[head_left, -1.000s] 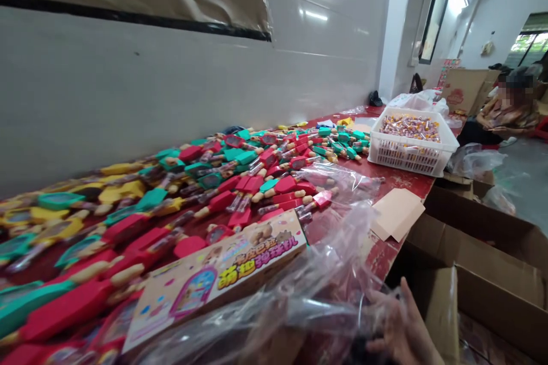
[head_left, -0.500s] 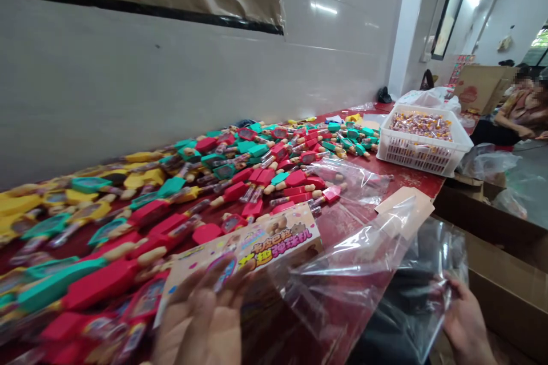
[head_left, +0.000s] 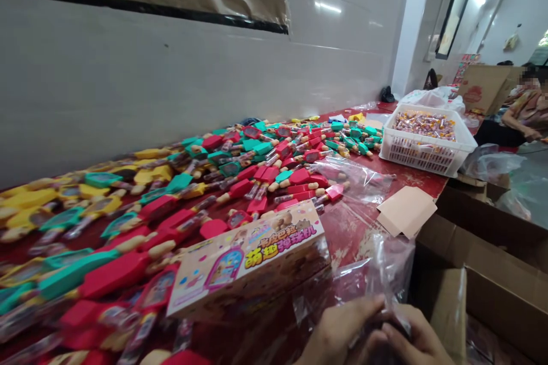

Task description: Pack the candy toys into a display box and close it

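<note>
Well, in the head view my left hand [head_left: 338, 335] and right hand [head_left: 414, 343] sit close together at the bottom edge, the fingers [head_left: 363, 311] curled and pressed together, pinching the gathered neck of a clear plastic bag [head_left: 387, 268], which rises from between them. Just left of my hands lies a printed toy box [head_left: 246, 262] on the red table [head_left: 355, 228], beside heaps of red, green and yellow toys [head_left: 240, 194]. Farther along stands a white plastic crate [head_left: 423, 145], and an open cardboard carton [head_left: 492, 279] sits to my right.
</note>
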Demonstrator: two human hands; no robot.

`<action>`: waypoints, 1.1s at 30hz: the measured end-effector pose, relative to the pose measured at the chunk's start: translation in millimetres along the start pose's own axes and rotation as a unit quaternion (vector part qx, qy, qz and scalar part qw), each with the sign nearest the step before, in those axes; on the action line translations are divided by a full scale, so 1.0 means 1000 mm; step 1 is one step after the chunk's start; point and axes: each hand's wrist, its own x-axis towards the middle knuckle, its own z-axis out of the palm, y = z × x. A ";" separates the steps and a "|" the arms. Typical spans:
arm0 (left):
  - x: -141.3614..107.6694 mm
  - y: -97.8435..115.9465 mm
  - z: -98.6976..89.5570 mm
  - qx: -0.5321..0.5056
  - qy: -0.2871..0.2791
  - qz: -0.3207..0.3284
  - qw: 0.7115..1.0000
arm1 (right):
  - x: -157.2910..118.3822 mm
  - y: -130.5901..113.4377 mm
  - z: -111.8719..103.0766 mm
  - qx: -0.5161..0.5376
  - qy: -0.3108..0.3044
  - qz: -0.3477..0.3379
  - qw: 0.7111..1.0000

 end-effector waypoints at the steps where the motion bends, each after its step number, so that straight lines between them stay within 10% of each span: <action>1: -0.002 0.003 -0.002 -0.001 0.008 -0.030 1.000 | 0.002 0.001 0.000 0.000 0.013 -0.004 1.000; 4: -0.010 0.013 -0.007 -0.025 0.067 -0.133 0.989 | 0.006 -0.001 0.003 0.011 0.035 -0.007 0.999; 9: -0.014 0.016 -0.014 -0.070 0.235 -0.313 0.918 | 0.009 -0.010 0.012 0.103 -0.097 0.062 0.988; 16: -0.011 0.007 -0.035 -0.066 0.443 -0.367 0.815 | 0.002 -0.016 0.004 -0.079 -0.100 0.046 0.991; 22: -0.023 0.014 -0.018 0.026 0.388 -0.182 0.903 | 0.004 -0.020 0.012 0.034 -0.114 -0.062 0.991; 27: -0.032 0.009 -0.004 0.153 0.116 0.057 0.980 | 0.003 -0.028 0.024 0.109 -0.102 -0.096 0.984; 33: -0.027 0.021 0.002 0.122 0.037 -0.076 0.989 | -0.008 -0.006 0.020 0.112 -0.083 -0.120 0.983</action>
